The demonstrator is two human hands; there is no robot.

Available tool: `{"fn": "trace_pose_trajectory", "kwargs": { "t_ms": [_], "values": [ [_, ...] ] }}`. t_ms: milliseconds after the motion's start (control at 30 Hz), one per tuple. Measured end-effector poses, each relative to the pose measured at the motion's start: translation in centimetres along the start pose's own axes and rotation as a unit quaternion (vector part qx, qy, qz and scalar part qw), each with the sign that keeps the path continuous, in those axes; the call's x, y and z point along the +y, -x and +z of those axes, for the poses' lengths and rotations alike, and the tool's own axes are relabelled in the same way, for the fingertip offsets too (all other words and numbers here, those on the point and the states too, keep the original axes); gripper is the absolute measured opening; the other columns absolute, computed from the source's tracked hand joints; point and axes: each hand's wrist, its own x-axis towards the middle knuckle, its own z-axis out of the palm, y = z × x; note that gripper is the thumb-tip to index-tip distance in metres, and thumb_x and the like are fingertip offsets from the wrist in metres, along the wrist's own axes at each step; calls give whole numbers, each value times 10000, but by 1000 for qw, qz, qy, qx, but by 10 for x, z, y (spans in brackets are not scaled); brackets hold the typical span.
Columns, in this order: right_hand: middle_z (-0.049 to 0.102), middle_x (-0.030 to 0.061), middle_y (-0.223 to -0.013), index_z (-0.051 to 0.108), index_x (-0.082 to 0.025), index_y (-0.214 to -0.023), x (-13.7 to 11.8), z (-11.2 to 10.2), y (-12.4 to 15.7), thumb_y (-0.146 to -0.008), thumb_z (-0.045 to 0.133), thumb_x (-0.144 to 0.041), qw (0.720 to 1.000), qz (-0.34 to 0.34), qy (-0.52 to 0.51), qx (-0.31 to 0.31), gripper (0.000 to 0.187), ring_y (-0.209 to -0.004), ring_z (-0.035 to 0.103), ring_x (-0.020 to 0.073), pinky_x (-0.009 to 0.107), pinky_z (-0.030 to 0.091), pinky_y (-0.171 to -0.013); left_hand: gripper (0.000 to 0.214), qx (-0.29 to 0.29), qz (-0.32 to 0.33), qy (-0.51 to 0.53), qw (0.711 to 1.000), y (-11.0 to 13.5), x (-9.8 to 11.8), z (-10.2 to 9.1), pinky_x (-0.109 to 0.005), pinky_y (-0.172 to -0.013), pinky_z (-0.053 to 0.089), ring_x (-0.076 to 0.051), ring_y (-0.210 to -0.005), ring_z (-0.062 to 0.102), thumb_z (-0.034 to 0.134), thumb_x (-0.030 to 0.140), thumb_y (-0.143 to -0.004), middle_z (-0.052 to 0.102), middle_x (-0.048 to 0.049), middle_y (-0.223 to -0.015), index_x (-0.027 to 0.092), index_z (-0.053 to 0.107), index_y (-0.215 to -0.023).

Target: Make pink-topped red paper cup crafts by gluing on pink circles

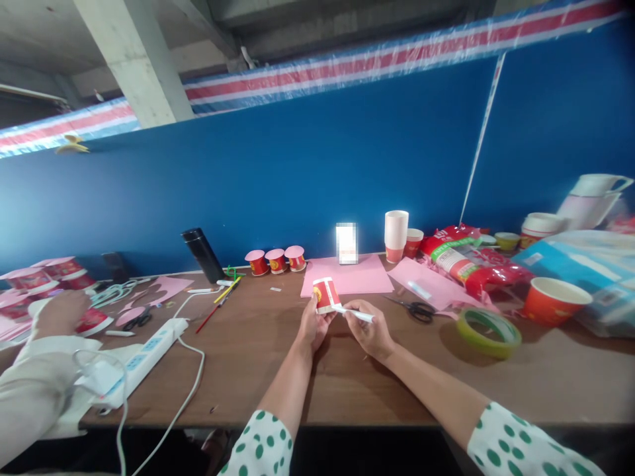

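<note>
My left hand (312, 325) is closed around a small red and white paper cup (325, 294), held tilted above the table. A slim white tube like a glue pen (362, 316) sits in the closed fingers of my right hand (372, 332). Its tip meets the cup's lower right edge, though I cannot tell whether it touches. Behind the cup lie pink paper sheets (364, 274). Three red cups with pink paper tops (276, 262) stand in a row at the back. Black-handled scissors (421, 311) rest to the right of my hands.
A roll of yellow-green tape (489, 334), an orange paper cup (555, 304) and a red plastic package (471, 261) occupy the right. Stacked cups (396, 235) stand behind. On the left are a power strip (149, 357) with cables, a black flask (203, 254) and another person's arm (37, 377).
</note>
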Motion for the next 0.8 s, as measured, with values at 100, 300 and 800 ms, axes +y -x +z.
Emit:
{"fn": "trace_pose_trajectory", "kwargs": {
  "t_ms": [100, 300, 800],
  "values": [
    [633, 48, -763, 581, -185, -854, 1, -1, 0, -849, 485, -253, 1000, 14, -4, 11, 118, -711, 601, 165, 258, 485, -647, 390, 5, -2, 0, 1000, 0, 0, 0, -369, -902, 449, -181, -869, 618, 574, 460, -774, 655, -96, -987, 149, 593, -1009],
    [616, 45, -736, 576, -189, -829, 0, -2, -2, -866, 454, -273, 1000, 20, -5, 6, 153, -657, 574, 153, 260, 480, -635, 382, 4, -5, -3, 1000, -1, 0, -2, -367, -923, 443, -189, -896, 620, 544, 460, -794, 653, -101, -1011, 165, 588, -1032],
    [632, 54, -786, 569, -191, -872, -1, -2, -3, -871, 456, -256, 1000, 17, 17, 14, 130, -720, 600, 169, 262, 486, -664, 404, 5, -12, 7, 1000, 1, 1, 0, -378, -925, 444, -204, -925, 618, 565, 469, -781, 653, -113, -991, 135, 598, -1005]
  ]
}}
